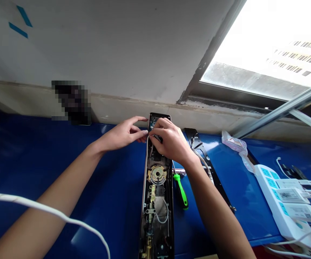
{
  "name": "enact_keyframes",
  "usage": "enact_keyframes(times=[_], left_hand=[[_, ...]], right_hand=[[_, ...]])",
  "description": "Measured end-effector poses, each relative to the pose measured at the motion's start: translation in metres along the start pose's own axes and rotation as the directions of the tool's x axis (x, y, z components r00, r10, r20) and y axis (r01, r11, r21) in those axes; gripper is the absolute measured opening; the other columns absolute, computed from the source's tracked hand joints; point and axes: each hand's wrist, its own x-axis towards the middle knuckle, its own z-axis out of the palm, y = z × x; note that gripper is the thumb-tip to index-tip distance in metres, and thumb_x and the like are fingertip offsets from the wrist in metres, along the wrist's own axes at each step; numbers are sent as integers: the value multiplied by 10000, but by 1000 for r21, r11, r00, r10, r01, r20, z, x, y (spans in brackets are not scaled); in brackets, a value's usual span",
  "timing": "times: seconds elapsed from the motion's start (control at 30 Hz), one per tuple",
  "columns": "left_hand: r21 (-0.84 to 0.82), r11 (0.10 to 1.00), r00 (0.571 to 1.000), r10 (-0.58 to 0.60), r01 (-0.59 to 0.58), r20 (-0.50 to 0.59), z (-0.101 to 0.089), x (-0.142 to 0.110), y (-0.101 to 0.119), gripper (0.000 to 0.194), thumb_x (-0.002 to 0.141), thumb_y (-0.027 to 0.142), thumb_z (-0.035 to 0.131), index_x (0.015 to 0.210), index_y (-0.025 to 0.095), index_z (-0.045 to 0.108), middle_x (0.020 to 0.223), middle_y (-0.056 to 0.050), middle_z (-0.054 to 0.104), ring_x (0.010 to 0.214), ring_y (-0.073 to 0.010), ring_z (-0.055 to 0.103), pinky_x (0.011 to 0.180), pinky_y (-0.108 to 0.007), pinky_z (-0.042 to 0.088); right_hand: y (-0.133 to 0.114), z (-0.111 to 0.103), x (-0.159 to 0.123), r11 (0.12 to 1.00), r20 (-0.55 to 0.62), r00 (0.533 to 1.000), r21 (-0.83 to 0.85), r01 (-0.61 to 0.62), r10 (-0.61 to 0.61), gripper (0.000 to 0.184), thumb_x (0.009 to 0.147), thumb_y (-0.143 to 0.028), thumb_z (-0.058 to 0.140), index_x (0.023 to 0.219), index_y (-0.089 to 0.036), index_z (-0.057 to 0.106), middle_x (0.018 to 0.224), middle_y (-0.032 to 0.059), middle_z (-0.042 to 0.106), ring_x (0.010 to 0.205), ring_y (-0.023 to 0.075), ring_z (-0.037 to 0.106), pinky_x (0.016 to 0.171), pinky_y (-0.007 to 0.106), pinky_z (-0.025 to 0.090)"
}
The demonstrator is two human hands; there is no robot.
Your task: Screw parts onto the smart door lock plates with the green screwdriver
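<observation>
In front of me lies a long, narrow lock housing (157, 196), its inside showing a round brass-coloured disc, metal shafts and a circuit board at the far end. A thin white wire (148, 151) runs up its left side. My right hand (168, 138) is over the far part of the housing, thumb and fingers pinched together at the wire's upper end and covering part of the board. My left hand (124, 133) is at the left rim, index finger stretched forward and thumb tip close to the right fingertips. Nothing visible is held in it.
A green-and-black screwdriver (181, 192) lies right of the housing, beside a black perforated plate (202, 151) with a cable. A white power strip (274, 194) with plugged adapters is at the right. A white cable (50, 212) crosses my left forearm. The wall (117, 54) stands behind.
</observation>
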Motion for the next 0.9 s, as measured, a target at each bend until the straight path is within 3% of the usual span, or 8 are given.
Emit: enact_keyframes(times=[0.17,0.37,0.5,0.6,0.7,0.8,0.9], left_hand=[[-55,998,999,-3,5,33,-4,0,1,624,931,428,684,1469,144,542,884,-84,823,884,-260,795,835,-400,648],[-28,999,999,22,-21,37,-4,0,1,517,920,401,713,1367,152,640,869,-77,822,853,-268,795,820,-414,657],[-28,999,999,-36,37,25,-6,-2,6,522,935,429,706,1381,183,590,864,-61,813,843,-238,784,832,-389,645],[2,998,998,-58,58,34,-12,-9,17,399,960,483,679,1230,196,619,887,-53,803,846,-208,767,836,-358,629],[55,995,976,-89,80,199,-19,-16,32,348,976,511,636,990,172,712,921,-83,805,863,-223,761,831,-347,623],[50,995,919,-95,82,382,-20,-21,44,317,958,469,654,929,184,789,957,-84,818,895,-247,771,836,-341,625],[27,997,901,-75,70,427,-18,-22,49,282,966,413,646,903,196,814,954,-69,824,900,-236,772,832,-309,620]], right_hand=[[0,3,1,1000,-13,1000,-20,9,-9,197,967,-158,533,870,-186,703,962,77,634,961,209,580,785,332,485],[2,2,-1,1000,-35,999,23,-21,22,139,940,-145,577,916,-184,708,966,57,653,847,168,586,687,299,450],[1,-1,-1,996,-86,996,90,-22,30,130,934,-183,605,899,-202,729,910,33,671,813,153,605,709,294,471],[-3,-7,0,989,-132,991,149,4,16,141,932,-197,598,901,-210,735,894,29,673,834,154,623,746,297,500],[-9,-12,0,982,-172,985,189,19,14,146,940,-204,601,914,-221,743,912,33,685,841,156,626,767,307,515],[-12,-15,0,980,-210,977,199,-1,44,132,924,-189,624,909,-232,749,929,36,700,849,165,626,788,319,522],[-11,-16,0,981,-213,976,192,-14,55,120,901,-177,639,877,-229,744,916,31,700,837,166,624,774,315,520]])
